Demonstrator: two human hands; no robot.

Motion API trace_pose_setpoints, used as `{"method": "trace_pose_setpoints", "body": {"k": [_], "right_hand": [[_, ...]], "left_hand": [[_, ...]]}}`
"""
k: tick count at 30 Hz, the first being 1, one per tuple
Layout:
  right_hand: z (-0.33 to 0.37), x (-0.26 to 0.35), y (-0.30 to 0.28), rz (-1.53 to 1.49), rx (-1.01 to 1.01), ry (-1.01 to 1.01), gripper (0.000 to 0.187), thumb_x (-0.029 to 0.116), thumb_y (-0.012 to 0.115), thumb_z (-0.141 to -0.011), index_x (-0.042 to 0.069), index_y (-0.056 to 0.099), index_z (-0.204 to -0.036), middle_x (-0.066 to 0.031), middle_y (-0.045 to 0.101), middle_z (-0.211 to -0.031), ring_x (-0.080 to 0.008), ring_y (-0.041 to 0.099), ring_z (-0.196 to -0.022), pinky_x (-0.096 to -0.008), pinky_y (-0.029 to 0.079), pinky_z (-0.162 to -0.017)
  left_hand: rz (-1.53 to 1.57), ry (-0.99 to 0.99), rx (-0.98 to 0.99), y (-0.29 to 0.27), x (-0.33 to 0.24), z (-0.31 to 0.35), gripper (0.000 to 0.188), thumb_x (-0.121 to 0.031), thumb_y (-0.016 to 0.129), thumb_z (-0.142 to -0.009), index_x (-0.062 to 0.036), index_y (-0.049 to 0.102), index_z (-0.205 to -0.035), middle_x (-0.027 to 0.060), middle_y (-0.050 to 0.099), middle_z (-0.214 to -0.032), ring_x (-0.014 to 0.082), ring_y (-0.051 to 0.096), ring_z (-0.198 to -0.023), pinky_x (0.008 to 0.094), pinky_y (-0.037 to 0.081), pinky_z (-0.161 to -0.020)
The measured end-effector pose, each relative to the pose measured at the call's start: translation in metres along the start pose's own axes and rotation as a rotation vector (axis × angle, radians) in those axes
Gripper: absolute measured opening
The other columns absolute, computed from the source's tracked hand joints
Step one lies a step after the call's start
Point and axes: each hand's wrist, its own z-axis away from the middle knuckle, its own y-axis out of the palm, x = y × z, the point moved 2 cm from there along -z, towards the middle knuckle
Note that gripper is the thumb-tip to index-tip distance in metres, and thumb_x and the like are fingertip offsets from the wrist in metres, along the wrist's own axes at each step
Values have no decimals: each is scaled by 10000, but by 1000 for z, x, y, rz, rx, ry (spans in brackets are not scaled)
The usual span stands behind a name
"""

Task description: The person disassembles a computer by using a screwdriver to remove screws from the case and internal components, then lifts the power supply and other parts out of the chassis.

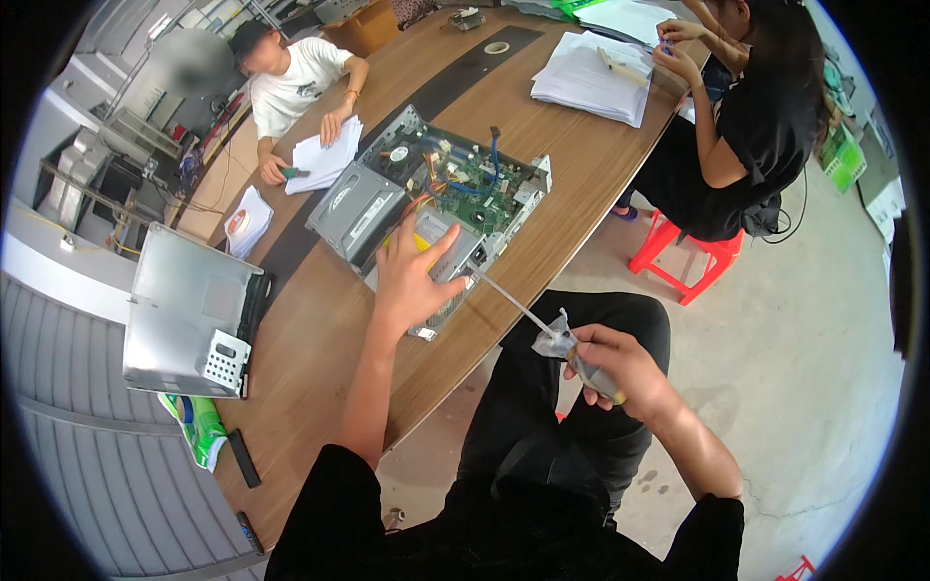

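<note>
An opened desktop computer case (354, 208) lies on the wooden table, with a green circuit board (484, 198) and coloured cables showing inside. My left hand (412, 276) rests on the power supply at its near side, fingers spread, thumb by the case's rear edge. In my right hand (620, 373) is a long screwdriver (513, 302), its handle wrapped in clear plastic. The shaft points up and left, and its tip meets the rear edge of the case close to my left thumb. Whether the tip sits in a screw is too small to tell.
A detached metal case cover (179, 300) lies at the table's left. Paper stacks (591, 82) and a tape roll (496, 47) are farther back. One person (300, 87) sits across the table; another (746, 136) sits at right on a red stool (688, 257).
</note>
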Motion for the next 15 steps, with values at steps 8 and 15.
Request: {"method": "trace_pose_setpoints", "body": {"k": [8,15], "right_hand": [[-3,-38,11,-860,279,298,417,230,473,-970,27,439,-1334,-135,639,-899,-175,566,-536,-233,398,-388],[1,-34,15,-951,270,376,406,263,460,-992,42,430,-1332,-154,597,-922,-174,547,-537,-228,432,-397]], "left_hand": [[463,-9,-372,3,-60,59,367,-71,706,-852,8,596,-1193,190,584,-1259,330,573,-1158,394,442,-996],[1945,-547,-54,67,-113,89,322,-192,471,-1036,25,498,-1272,188,593,-1229,259,606,-1140,396,498,-985]]}}
